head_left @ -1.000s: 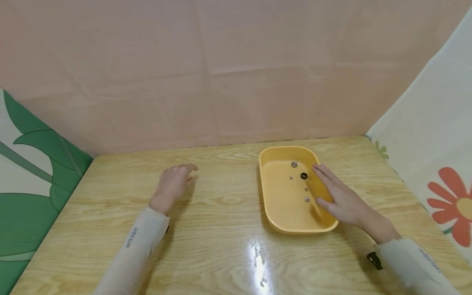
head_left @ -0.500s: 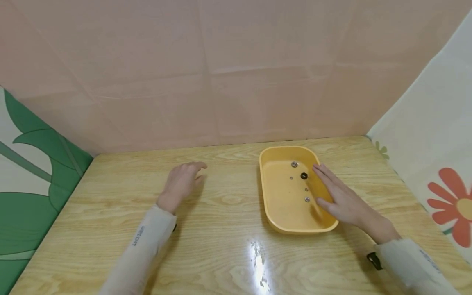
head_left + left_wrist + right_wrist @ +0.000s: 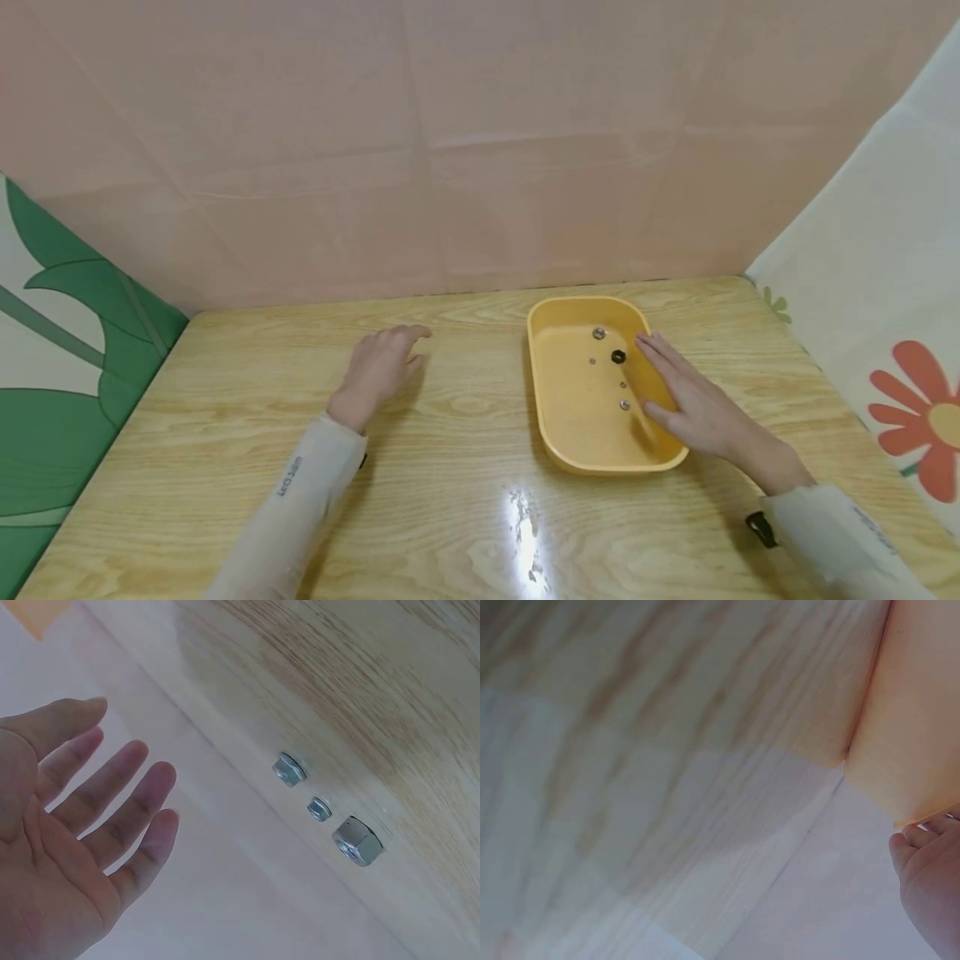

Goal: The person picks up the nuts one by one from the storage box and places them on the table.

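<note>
My left hand (image 3: pixel 378 362) hovers over the table's left middle, its fingers loosely bent and nothing between them. In the left wrist view three silvery nuts lie on the wood beyond the fingertips: a large hex nut (image 3: pixel 358 841), a medium flanged nut (image 3: pixel 289 769) and a small one (image 3: pixel 319 809); in the head view the hand hides them. A yellow tray (image 3: pixel 573 429) stands to the right, with my right hand (image 3: pixel 697 408) at its right rim, fingers straight. Inside the tray lie a black nut (image 3: pixel 618 357), a silvery nut (image 3: pixel 598 333) and several smaller metal pieces (image 3: pixel 625 405).
The wood-grain table (image 3: pixel 450 442) ends at a pale pink backdrop (image 3: pixel 420 167). Printed cloths stand at both sides, one with green leaves (image 3: pixel 67 333), the other with a red flower (image 3: pixel 918 417). Bare wood lies between the left hand and the tray.
My left hand has moved right and slightly farther from me, with its fingers still loosely bent. My right hand and the tray have stayed in place.
</note>
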Demonstrator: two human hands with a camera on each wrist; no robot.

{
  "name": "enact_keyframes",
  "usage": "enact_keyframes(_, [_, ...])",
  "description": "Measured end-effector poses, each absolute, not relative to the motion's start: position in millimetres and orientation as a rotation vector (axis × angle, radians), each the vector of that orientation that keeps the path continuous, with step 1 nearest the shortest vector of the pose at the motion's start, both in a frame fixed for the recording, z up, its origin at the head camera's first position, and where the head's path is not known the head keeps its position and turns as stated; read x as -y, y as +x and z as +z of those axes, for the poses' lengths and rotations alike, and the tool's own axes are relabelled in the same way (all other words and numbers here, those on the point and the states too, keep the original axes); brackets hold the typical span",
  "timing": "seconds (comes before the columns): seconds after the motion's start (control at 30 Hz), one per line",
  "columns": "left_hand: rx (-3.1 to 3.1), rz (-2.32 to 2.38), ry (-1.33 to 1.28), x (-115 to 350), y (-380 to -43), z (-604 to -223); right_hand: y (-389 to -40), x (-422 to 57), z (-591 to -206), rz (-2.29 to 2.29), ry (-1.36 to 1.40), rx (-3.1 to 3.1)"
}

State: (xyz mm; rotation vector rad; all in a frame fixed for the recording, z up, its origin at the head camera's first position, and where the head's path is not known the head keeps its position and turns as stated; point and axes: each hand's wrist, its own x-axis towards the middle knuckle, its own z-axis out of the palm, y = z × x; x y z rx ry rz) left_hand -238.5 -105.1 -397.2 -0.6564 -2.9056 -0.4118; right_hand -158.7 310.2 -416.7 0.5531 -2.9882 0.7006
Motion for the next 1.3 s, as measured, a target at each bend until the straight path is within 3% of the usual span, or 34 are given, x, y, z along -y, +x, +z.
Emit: enact_keyframes(1.3, [2.933,-0.462,-0.707,86,-238,-393,-158,-309,-414,0.710,0.546,3.007])
